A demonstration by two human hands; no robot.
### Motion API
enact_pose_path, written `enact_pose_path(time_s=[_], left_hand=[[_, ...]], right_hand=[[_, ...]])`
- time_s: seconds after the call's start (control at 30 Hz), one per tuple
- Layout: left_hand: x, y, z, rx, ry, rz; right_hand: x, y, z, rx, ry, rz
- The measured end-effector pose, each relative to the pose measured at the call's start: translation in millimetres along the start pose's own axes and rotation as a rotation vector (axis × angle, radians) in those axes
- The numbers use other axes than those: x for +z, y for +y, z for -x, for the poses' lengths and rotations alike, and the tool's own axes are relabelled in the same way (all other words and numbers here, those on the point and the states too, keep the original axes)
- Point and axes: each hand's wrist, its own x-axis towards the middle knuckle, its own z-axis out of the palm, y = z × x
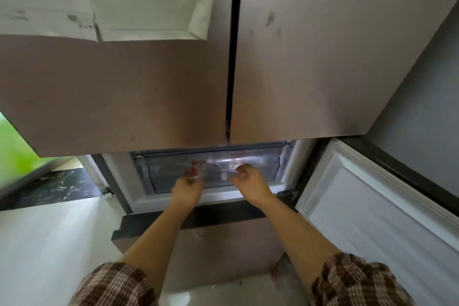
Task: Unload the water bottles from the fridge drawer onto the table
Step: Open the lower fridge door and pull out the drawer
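Left hand (186, 187) reaching into the clear fridge drawer (269, 169), fingers curled around something blurred at the drawer's front edge; red marks just above the knuckles look like the label of a water bottle (196, 169), though motion blur makes the grip hard to confirm. Right hand (249, 179) just beside it to the right, fingers bent and closed over the drawer's front lip or a clear bottle there; cannot tell which. Both wrists bare, forearms stretched forward from brown checked sleeves (116, 285) at the bottom corners.

Drawer set in the open lower compartment of the fridge, see-through walls, pale shapes of more bottles (233, 161) faintly visible inside, too blurred to count. Directly above, two closed brownish upper doors (323, 57), split by a dark vertical seam. Lower door (377, 218) swung open to the right, white inner lining showing. Below the hands, a dark ledge and a closed brownish panel. To the left, a dark marbled sill (57, 187) and green blur beyond.
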Motion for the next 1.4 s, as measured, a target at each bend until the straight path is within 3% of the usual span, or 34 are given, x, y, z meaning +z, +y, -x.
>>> enact_pose_path(time_s=[0.13, 0.3, 0.5, 0.63, 0.87, 1.2, 1.4], left_hand=[[-9, -2, -42, -0.178, -0.002, 0.412], [-8, -2, -60, -0.232, 0.006, 0.798], [-10, -5, -64, -0.254, -0.059, 1.101], [-19, 6, -59, -0.289, -0.11, 1.119], [-15, 0, -37, -0.317, -0.054, 1.148], [-9, -36, 57, -0.364, 0.02, 1.093], [-3, -48, 119, -0.376, 0.085, 1.116]], right_hand=[[26, -4, -38, 0.159, 0.005, -0.194], [36, -8, -60, 0.358, 0.025, -0.778], [44, -5, -69, 0.387, 0.05, -1.379], [45, -7, -69, 0.341, -0.01, -1.36], [40, -9, -36, 0.353, -0.004, -1.327], [32, 20, 54, 0.41, 0.037, -1.129], [30, 40, 106, 0.489, 0.033, -1.156]])
